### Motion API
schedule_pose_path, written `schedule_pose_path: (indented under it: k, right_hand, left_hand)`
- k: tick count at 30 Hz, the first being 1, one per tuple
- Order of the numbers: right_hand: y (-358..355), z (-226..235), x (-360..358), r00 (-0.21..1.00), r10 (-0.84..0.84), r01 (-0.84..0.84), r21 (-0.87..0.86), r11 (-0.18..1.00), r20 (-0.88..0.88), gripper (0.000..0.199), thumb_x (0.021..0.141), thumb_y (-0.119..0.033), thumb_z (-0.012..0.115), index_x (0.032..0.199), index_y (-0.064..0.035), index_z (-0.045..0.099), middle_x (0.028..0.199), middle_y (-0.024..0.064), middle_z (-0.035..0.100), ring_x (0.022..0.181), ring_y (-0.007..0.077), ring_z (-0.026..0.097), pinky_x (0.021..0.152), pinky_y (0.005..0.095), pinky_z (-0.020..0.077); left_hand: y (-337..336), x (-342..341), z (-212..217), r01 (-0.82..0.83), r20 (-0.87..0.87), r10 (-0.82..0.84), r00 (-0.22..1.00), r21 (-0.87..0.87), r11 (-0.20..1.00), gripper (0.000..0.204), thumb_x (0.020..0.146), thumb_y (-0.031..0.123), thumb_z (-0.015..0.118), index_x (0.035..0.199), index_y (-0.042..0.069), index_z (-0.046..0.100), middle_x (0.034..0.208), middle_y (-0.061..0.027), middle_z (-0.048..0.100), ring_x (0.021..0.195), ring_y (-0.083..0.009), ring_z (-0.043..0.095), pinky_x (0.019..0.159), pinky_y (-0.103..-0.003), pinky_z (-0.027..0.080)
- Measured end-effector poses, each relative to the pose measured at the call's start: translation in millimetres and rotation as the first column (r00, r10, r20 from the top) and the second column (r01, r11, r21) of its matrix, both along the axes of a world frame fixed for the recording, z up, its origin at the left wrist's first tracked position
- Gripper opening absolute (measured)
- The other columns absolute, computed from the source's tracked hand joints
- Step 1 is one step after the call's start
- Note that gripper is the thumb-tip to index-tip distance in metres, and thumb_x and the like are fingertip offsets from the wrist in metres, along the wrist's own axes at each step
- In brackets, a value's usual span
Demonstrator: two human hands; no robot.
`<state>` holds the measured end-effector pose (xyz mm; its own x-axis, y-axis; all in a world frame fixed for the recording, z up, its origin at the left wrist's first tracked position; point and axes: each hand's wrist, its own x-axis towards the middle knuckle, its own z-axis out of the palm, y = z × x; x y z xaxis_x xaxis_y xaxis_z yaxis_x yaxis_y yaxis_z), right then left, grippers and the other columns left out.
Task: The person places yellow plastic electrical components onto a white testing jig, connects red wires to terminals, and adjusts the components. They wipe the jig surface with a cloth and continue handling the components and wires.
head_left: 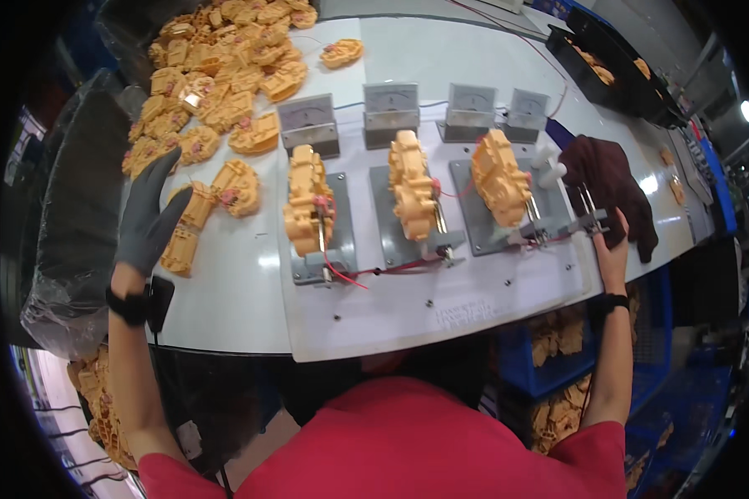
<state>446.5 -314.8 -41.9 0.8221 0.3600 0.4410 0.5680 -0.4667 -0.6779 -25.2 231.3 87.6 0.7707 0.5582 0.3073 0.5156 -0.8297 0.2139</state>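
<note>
My left hand [150, 214], in a grey glove, is open with its fingers stretched out beside a loose heap of orange plastic housings. Its thumb reaches over the nearest housing [193, 208]. My right hand [612, 254] is closed at the outer end of a metal clamp with two upright pins [591, 221]; its fingertips are dark and partly hidden. Three orange housings with red wires stand on grey fixture plates: a left one [306, 200], a middle one [411, 185] and a right one [501, 179]. Red wires run along the fixtures' near side.
Several meters stand behind the fixtures, one being the left meter [308, 116]. A large pile of orange housings [216, 71] covers the back left. A dark cloth [612, 183] lies by my right hand. A black bin [595, 66] holds more parts. White cylinders [549, 165] stand near the cloth.
</note>
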Motion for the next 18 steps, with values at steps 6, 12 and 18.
schedule_pose_path:
  k: [6,12,18]
  right_hand:
    - [-2.9,31.3,-23.7,0.999,0.006,0.004,-0.282,0.96,0.035,0.074,0.082,-0.015,0.075,0.145,-0.0032,0.038,0.133,0.0176,0.055,0.121,0.0278,0.055,0.104,0.036,0.0408]
    - [-9.5,77.9,-88.8,0.992,-0.101,0.104,-0.03,0.994,0.071,0.049,0.09,-0.014,0.068,0.134,0.0007,0.049,0.127,0.0138,0.058,0.117,0.0228,0.055,0.101,0.0339,0.0415]
    - [59.8,106.0,-192.0,0.99,0.136,-0.135,0.027,0.99,-0.047,0.011,0.093,-0.003,0.061,0.103,0.0003,0.063,0.095,0.0041,0.062,0.091,0.012,0.058,0.083,0.0254,0.0451]
  left_hand:
    - [-123.6,-36.6,-51.7,-0.001,0.219,0.039,0.975,-0.171,0.985,0.054,0.086,0.011,0.069,0.137,0.005,0.052,0.134,-0.0158,0.055,0.126,-0.0317,0.049,0.107,-0.039,0.038]
    - [-185.9,-14.6,-70.9,0.038,0.324,0.127,0.938,-0.46,0.887,0.038,0.089,0.005,0.062,0.127,0.001,0.058,0.125,-0.0162,0.058,0.12,-0.0302,0.054,0.103,-0.037,0.042]
    - [-182.9,6.8,-87.7,0.187,0.481,0.166,0.861,-0.602,0.776,0.034,0.095,-0.001,0.047,0.127,-0.003,0.056,0.124,-0.0149,0.059,0.117,-0.0238,0.056,0.102,-0.033,0.042]
